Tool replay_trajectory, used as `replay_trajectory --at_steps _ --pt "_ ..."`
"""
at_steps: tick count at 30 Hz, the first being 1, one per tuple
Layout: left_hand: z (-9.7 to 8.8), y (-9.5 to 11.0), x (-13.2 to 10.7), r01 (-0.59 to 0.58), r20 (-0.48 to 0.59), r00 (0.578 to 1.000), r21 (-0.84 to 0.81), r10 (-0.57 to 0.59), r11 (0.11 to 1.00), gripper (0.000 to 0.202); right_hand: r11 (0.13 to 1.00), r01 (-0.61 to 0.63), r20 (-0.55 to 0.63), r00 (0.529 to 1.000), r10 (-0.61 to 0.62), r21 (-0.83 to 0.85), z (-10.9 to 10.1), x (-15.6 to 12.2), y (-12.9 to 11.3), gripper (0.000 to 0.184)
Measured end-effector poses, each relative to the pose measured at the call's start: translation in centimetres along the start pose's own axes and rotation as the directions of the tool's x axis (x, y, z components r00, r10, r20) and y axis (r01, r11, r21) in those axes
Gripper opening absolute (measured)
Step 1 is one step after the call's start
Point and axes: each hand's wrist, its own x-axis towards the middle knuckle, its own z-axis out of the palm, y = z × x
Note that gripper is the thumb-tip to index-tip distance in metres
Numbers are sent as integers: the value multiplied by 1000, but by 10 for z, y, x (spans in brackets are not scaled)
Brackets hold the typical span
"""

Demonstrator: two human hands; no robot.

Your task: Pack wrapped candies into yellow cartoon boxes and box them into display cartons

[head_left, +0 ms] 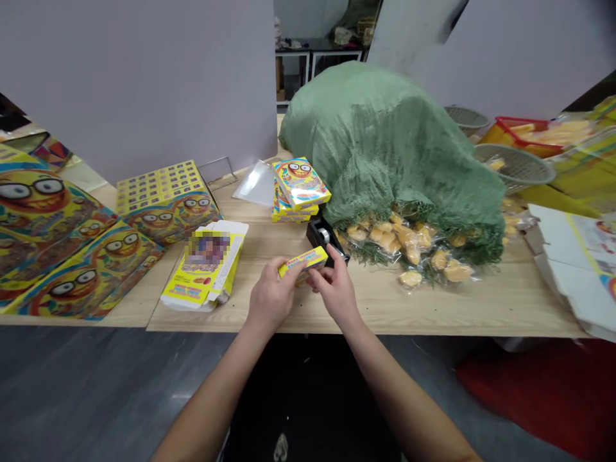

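The left hand [272, 298] and right hand [337, 289] pinched a yellow carton [303, 262] at 12 o'clock, held between them for steadiness; a black tape dispenser [321, 236] sat just beyond, within reach on the table [433, 308]

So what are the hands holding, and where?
A small yellow box, the left hand at one end, the right hand at the other.

The head-worn camera is looking forward and down from the person's head, close above the left hand [272, 298] and right hand [337, 287] at a small yellow box [303, 263]. It is facing across a wooden table [433, 308] toward a gray panel [135, 83], with the floor [96, 385] showing below.
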Motion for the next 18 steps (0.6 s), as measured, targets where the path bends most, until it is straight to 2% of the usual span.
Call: replay_trajectory --at_steps 1,2,3,4,5,6,7,8,9,10,11,12,14,15,16,18 --pt "1 0 0 -12 -43 999 -50 10 999 32 991 20 -27 999 -24 -132 -6 -1 2 66" --pt "2 -1 -1 -19 -78 997 -108 10 994 33 957 85 -58 993 -104 -278 -11 -3 0 60" --pt "3 0 -3 -17 -98 995 -173 0 985 35 888 190 -55 971 -234 -420 -14 -4 -4 55" --pt "4 0 -5 -11 -97 995 -243 -13 970 38 781 319 0 926 -379 -537 -15 -4 -11 52" --pt "4 0 -7 -1 -74 997 -311 -24 950 44 650 454 104 859 -502 -610 -14 -4 -20 52" --pt "4 -1 -9 16 -41 999 -372 -34 928 50 518 575 244 784 -571 -633 -12 -2 -31 54" --pt "1 -4 -11 38 -10 999 -415 -46 909 55 413 671 392 716 -578 -615 -9 1 -42 57" --pt "-2 -9 -12 64 9 998 -433 -67 899 58 355 736 510 664 -547 -576 -6 6 -53 58" --pt "-7 -17 -13 92 12 995 -414 -96 906 59 347 767 575 637 -514 -539 -5 13 -63 59" --pt "-13 -28 -14 124 -1 991 -352 -133 928 58 383 767 584 641 -498 -514 -6 21 -71 57" --pt "-19 -41 -15 165 -31 983 -248 -178 955 56 458 739 537 674 -508 -494 -9 31 -77 53" --pt "-24 -56 -17 211 -70 973 -116 -220 971 55 566 682 438 731 -522 -463 -15 44 -81 47" --pt "-30 -84 -22 286 -117 955 147 -271 947 56 806 507 131 861 -492 -306 -26 73 -85 37" --pt "-31 -96 -25 304 -114 952 246 -284 920 55 891 414 -20 905 -425 -188 -29 89 -86 37" --pt "-30 -105 -28 313 -96 950 320 -298 894 50 936 342 -152 924 -350 -80 -30 106 -85 40" --pt "-24 -113 -32 311 -54 947 409 -317 858 41 966 257 -354 905 -236 13 -22 139 -82 46"
